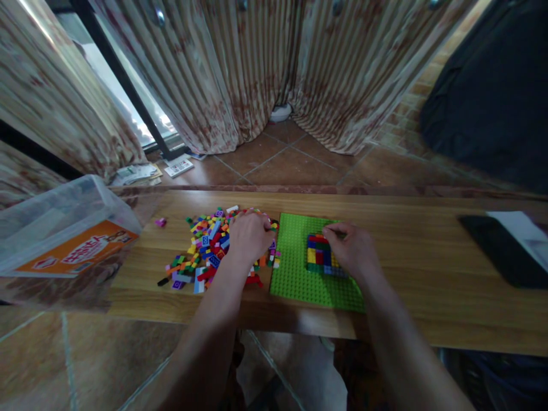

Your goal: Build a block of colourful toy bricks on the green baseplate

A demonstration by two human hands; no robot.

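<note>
A loose heap of toy building bricks (214,237) in many colours is spread over the left half of the table. My left hand (250,237) is on the heap's right side, its fingers curled down among the bricks and their tips mostly hidden. To the right lies a green studded baseplate (289,268). On it sits a flat rectangular patch of joined bricks (319,254) in red, yellow, green and blue. My right hand (349,245) covers that patch's right part, thumb and finger pinched at its far edge on what looks like a small brick.
The wooden table (428,257) runs across the view. A clear plastic tub (68,228) with an orange label stands at the left end. A single pink brick (160,222) lies apart. On the right are a black flat object (500,245) and white paper (520,234).
</note>
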